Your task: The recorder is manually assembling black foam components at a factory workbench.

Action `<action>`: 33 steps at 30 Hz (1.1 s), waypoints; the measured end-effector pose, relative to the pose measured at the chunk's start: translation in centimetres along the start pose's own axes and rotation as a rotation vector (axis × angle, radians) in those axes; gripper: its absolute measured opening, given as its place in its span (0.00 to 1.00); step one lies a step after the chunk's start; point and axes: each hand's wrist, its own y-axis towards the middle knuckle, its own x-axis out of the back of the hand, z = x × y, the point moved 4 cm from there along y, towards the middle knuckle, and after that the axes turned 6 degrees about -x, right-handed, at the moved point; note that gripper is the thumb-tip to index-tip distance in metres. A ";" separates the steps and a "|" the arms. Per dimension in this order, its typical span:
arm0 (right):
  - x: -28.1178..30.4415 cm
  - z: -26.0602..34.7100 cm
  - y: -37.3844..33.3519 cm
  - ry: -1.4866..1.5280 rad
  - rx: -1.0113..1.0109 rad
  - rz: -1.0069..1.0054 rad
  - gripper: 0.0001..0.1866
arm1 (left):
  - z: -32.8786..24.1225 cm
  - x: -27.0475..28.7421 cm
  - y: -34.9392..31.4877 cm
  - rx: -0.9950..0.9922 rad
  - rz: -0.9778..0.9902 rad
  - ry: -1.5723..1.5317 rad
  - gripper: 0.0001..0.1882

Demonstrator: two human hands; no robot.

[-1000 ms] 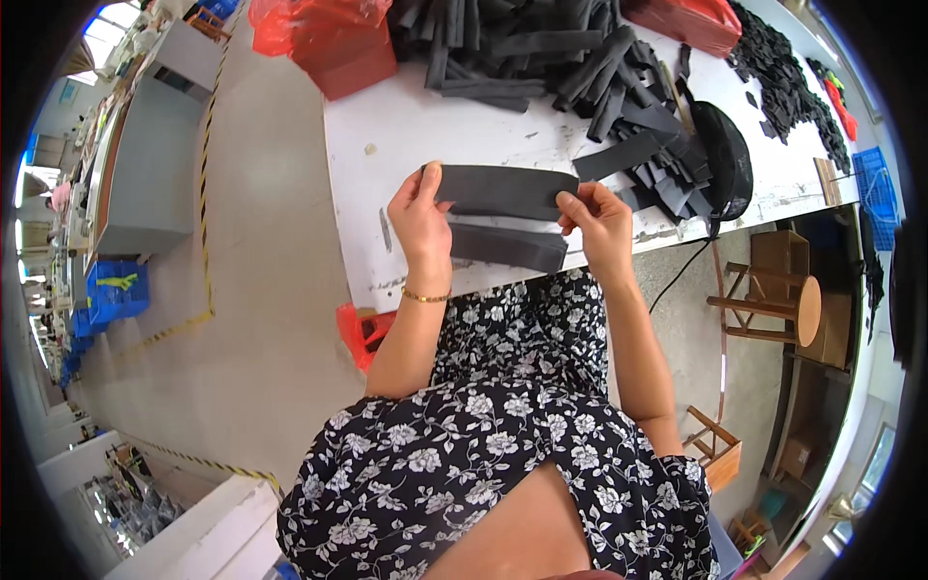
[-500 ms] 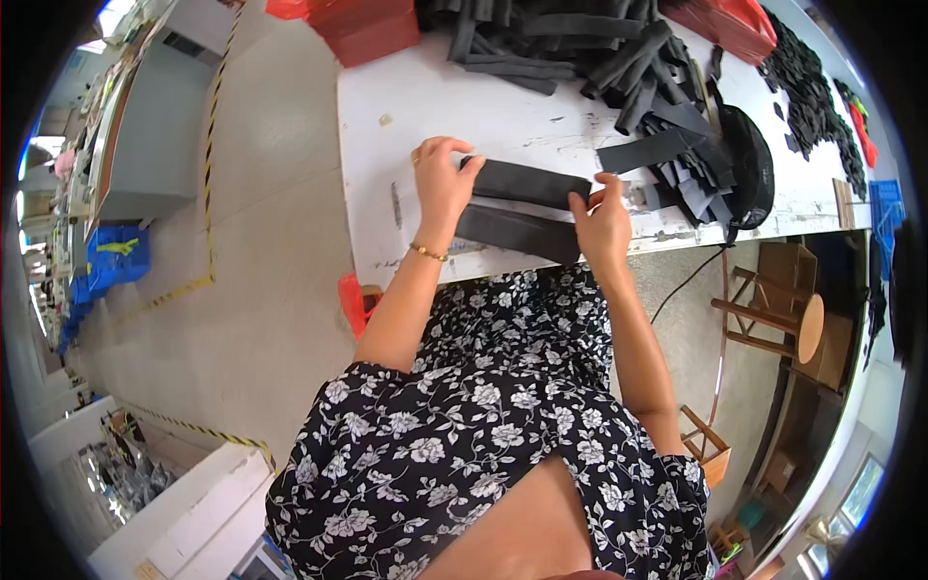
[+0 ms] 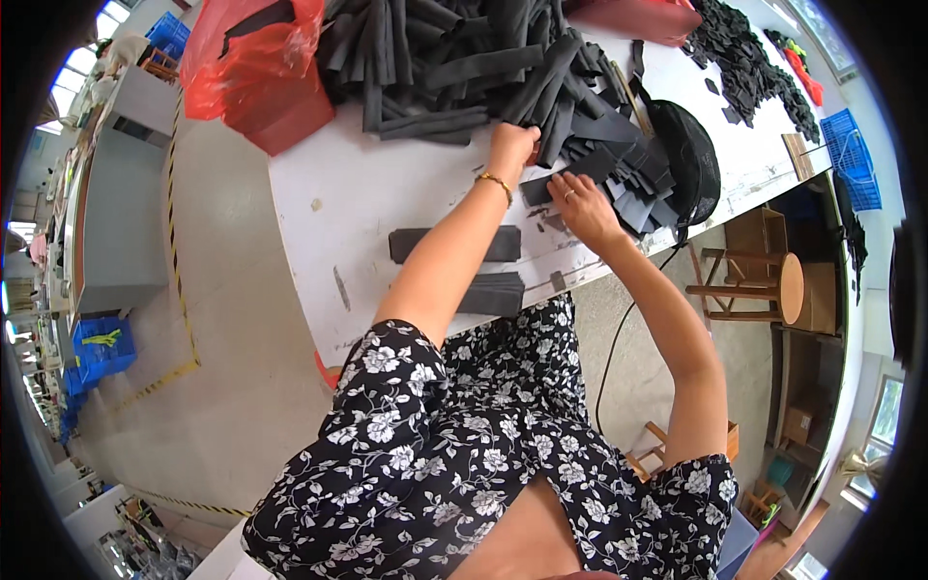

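My left hand [image 3: 512, 147] reaches over the table to the near edge of a big heap of black fabric strips [image 3: 483, 68]. Its fingers are closed, and a small reddish thing shows at their tips, too small to name. To its right, my right hand [image 3: 587, 211] lies with fingers stretched out on a short black strip [image 3: 536, 190], beside a loose heap of cut black and grey pieces [image 3: 628, 155]. Nearer me rest two flat stacks of black strips, the upper stack [image 3: 501, 244] and the lower stack [image 3: 493, 295], both partly hidden by my left forearm.
A red plastic bag over a box [image 3: 280, 111] stands at the table's far left corner. Right of the cut pieces sits a rounded black mesh thing [image 3: 691, 159] with a cord hanging down. A wooden stool [image 3: 791, 288] and blue basket [image 3: 851, 159] are at right.
Both hands have left the two strip stacks, which now lie on the table. My hands have moved far and right to the heaps. The view has shifted, bringing more of the red bag in.
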 end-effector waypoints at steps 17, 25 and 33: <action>12.5 -0.7 2.2 0.360 -0.236 -0.638 0.10 | -8.9 5.0 -17.8 -0.258 0.167 -0.510 0.09; 12.9 7.1 2.2 1.344 -0.345 -0.102 0.10 | -5.8 7.4 -20.9 -0.126 0.182 -0.738 0.15; 14.4 4.6 -0.1 1.438 -0.609 -0.190 0.25 | -8.5 9.8 -21.5 -0.218 -0.069 -0.622 0.09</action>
